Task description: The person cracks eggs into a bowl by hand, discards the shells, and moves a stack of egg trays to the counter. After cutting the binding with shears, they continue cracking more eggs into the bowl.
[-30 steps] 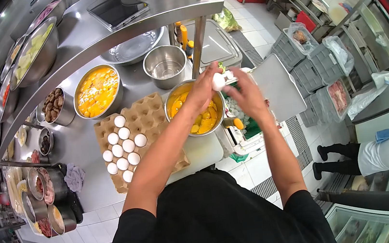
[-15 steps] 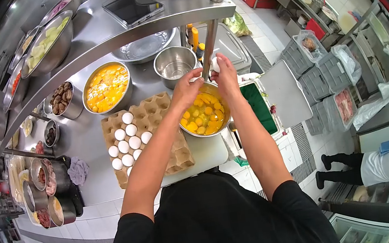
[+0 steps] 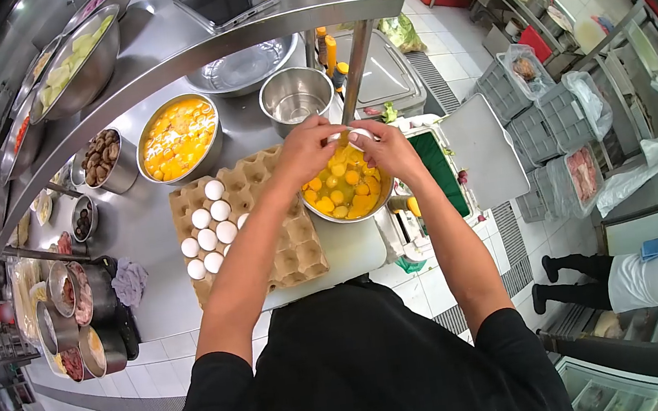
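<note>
Over the far part of a steel bowl of cracked eggs [image 3: 341, 192], my left hand [image 3: 308, 155] and my right hand [image 3: 385, 152] meet, both with fingers closed on a white eggshell [image 3: 347, 135]. The shell looks parted, one piece in each hand; the fingers cover much of it. Yolks and clear egg white lie in the bowl. Left of it, partly under my left forearm, is a cardboard egg tray [image 3: 299, 250] with several white eggs [image 3: 207, 239] on its left side. A second steel bowl full of yolks [image 3: 179, 138] stands behind the tray.
An empty steel pot [image 3: 296, 98] stands behind my hands, near a metal post [image 3: 358, 70]. A raised shelf edge [image 3: 243, 42] crosses above, bearing a tablet [image 3: 224, 1]. Right of the bowl is a green-lined container [image 3: 438, 178]. Another person [image 3: 650, 278] stands at the far right.
My hands have come together and lowered over the bowl; the right hand moved left and down with its egg, now parted between both hands. The view has shifted slightly.
</note>
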The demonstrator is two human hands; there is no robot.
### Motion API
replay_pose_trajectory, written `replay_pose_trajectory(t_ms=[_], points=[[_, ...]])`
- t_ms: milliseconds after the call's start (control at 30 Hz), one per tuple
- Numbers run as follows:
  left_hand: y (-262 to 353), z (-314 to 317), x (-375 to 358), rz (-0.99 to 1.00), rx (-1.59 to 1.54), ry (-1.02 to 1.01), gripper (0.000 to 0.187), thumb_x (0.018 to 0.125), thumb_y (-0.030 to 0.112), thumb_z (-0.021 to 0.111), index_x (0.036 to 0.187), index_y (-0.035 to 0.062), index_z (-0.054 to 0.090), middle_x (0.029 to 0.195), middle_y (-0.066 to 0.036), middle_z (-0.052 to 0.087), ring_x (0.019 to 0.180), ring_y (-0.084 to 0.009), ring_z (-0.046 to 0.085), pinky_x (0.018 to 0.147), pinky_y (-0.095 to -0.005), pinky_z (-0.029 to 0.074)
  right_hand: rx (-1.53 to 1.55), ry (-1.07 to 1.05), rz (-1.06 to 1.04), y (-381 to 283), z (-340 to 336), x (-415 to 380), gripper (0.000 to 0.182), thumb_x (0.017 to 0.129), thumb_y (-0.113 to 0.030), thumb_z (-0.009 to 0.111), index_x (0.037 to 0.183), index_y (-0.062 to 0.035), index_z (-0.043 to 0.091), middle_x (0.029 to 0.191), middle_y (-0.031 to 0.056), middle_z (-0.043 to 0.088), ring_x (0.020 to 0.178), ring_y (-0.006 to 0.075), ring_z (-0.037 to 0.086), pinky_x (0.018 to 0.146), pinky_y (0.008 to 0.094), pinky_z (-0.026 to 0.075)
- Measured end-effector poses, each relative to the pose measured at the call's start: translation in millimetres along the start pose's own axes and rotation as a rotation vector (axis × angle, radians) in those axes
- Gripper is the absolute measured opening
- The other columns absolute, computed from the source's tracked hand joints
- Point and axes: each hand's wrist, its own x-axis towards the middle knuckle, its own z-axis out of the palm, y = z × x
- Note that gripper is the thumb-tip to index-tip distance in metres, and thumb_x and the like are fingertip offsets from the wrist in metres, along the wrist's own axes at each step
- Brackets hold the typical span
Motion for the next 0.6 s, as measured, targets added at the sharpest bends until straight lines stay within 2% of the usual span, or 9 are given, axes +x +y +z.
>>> replay_pose_trajectory(t_ms=[100,167,233,300,367,400,467,500,600], points=[[30.7,19.4,10.9,0.013,-0.072,0.015,0.043,0.083,-0.003,0.064,0.125,0.0034,0.065,0.117,-0.004,0.061,0.098,-0.0131,0.062,0.082,-0.0287,0.053,0.235,0.126,-0.013,-12.2,2.4,-7.4,0.036,0.093,-0.029,0.068,0.117,-0.0024,0.064,0.079,0.0032,0.065,0.06,0.0081,0.058,0.055,0.0242,0.049],[41.4,46.0,21.0,-0.016,-0.693,-0.082,0.057,0.084,0.0,0.065,0.139,0.007,0.053,0.124,-0.006,0.061,0.106,-0.0168,0.062,0.091,-0.0293,0.052,0.185,0.306,-0.15,9.3,-17.7,-2.3,0.032,0.093,-0.028,0.067,0.117,-0.006,0.063,0.08,0.0043,0.066,0.063,0.0077,0.06,0.056,0.0251,0.05],[78.9,23.9,9.1,0.046,-0.482,-0.152,0.07,0.083,0.005,0.068,0.148,0.0105,0.042,0.133,-0.008,0.058,0.113,-0.0188,0.061,0.097,-0.0309,0.051,0.303,0.358,-0.069,17.8,-52.3,-13.7,0.04,0.093,-0.028,0.067,0.126,-0.0056,0.059,0.091,0.0106,0.068,0.073,0.0144,0.063,0.068,0.0304,0.055],[73.9,-13.9,-3.0,0.047,-0.382,-0.151,0.065,0.083,0.01,0.071,0.144,0.0105,0.049,0.137,-0.009,0.056,0.111,-0.0173,0.06,0.095,-0.0315,0.051,-0.544,0.685,-0.297,55.5,-83.0,-17.3,0.052,0.092,-0.029,0.068,0.136,-0.0044,0.052,0.103,0.0164,0.069,0.086,0.0198,0.064,0.08,0.0342,0.054],[45.7,-63.0,-21.4,-0.097,-0.318,-0.052,0.056,0.083,0.01,0.071,0.137,0.0102,0.056,0.133,-0.01,0.059,0.107,-0.0172,0.062,0.091,-0.0311,0.052,-0.738,0.808,-0.332,60.1,-100.9,-36.7,0.052,0.092,-0.03,0.068,0.134,-0.0014,0.056,0.113,0.0186,0.068,0.094,0.0222,0.062,0.087,0.0359,0.051],[45.2,-94.8,-39.2,-0.32,-0.286,0.036,0.047,0.084,0.009,0.069,0.131,0.0101,0.062,0.123,-0.01,0.065,0.102,-0.0168,0.064,0.086,-0.0296,0.054,-0.725,0.807,-0.331,45.5,-95.0,-46.3,0.052,0.092,-0.03,0.068,0.134,-0.0014,0.056,0.113,0.0186,0.068,0.094,0.0222,0.062,0.087,0.0359,0.051],[-47.3,-128.2,-80.9,-0.306,0.001,0.257,0.039,0.085,0.012,0.068,0.124,0.0072,0.066,0.104,-0.007,0.07,0.093,-0.0179,0.066,0.081,-0.0312,0.054,-0.343,0.48,-0.175,14.2,-63.9,-64.3,0.041,0.091,-0.026,0.07,0.122,0.0008,0.064,0.11,0.0154,0.069,0.087,0.0196,0.062,0.081,0.0323,0.052],[-38.2,-149.3,-103.7,-0.49,0.119,0.277,0.037,0.084,0.018,0.068,0.118,0.0035,0.068,0.102,-0.012,0.072,0.09,-0.0221,0.069,0.084,-0.0344,0.054,-0.143,0.349,-0.16,12.6,-40.3,-62.8,0.032,0.089,-0.022,0.071,0.112,0.0002,0.069,0.107,0.0124,0.069,0.08,0.0171,0.062,0.075,0.0293,0.051],[-50.6,-172.3,-156.3,-0.609,0.277,0.291,0.034,0.083,0.02,0.069,0.114,0.004,0.069,0.099,-0.013,0.073,0.091,-0.0251,0.07,0.083,-0.0351,0.053,-0.249,-0.043,-0.29,-8.0,48.5,-64.4,0.03,0.085,-0.027,0.075,0.106,-0.0059,0.072,0.101,0.0113,0.07,0.081,0.0247,0.068,0.072,0.0326,0.054]])
